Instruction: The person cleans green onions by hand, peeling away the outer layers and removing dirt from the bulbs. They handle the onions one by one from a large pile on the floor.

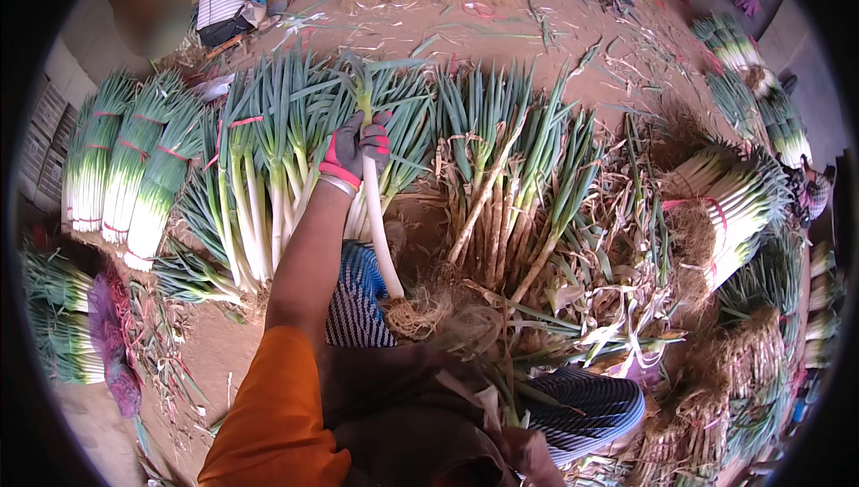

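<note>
My left hand (355,149), in a grey and pink work glove, is closed around the upper part of one long green onion (375,210). The onion stands nearly upright, leaves up, with its white stalk running down to a bushy root tuft (419,311) beside my knee. A row of cleaned green onions (259,192) with white stalks leans just left of the hand. To its right lean uncleaned green onions (506,192) with brown, dry outer skins. My right hand cannot be made out anywhere in view.
Tied bundles of green onions (143,156) stand at the left, and another bundle (729,219) lies at the right. Stripped leaves and skins (591,290) are heaped near my patterned trouser leg (591,406). A purple mesh bag (112,339) lies at left. Another person (231,0) crouches at far left.
</note>
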A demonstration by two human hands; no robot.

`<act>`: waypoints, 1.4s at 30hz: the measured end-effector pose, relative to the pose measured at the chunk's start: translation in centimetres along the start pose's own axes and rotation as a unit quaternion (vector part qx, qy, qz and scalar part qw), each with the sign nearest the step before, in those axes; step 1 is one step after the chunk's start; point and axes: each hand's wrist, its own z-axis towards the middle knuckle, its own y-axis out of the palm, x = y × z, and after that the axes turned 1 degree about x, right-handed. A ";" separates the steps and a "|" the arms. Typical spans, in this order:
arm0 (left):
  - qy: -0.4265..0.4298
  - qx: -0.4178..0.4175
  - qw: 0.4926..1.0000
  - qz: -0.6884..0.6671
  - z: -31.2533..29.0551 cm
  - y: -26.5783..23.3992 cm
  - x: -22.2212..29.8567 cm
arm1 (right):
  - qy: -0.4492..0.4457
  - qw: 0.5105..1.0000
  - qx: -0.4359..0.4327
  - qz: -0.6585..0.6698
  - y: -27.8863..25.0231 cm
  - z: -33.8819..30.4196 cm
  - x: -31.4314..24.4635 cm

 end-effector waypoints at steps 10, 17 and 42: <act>0.005 -0.006 0.994 0.109 -3.4 4.2 5.6 | 0.043 0.998 0.024 0.028 2.8 17.4 5.5; 0.001 0.529 0.771 0.355 -18.6 -12.8 13.5 | 0.138 0.967 0.109 0.185 6.9 29.6 11.0; 0.041 0.307 0.787 0.534 -8.0 0.4 -1.5 | 0.112 0.824 0.029 0.555 5.4 22.9 6.6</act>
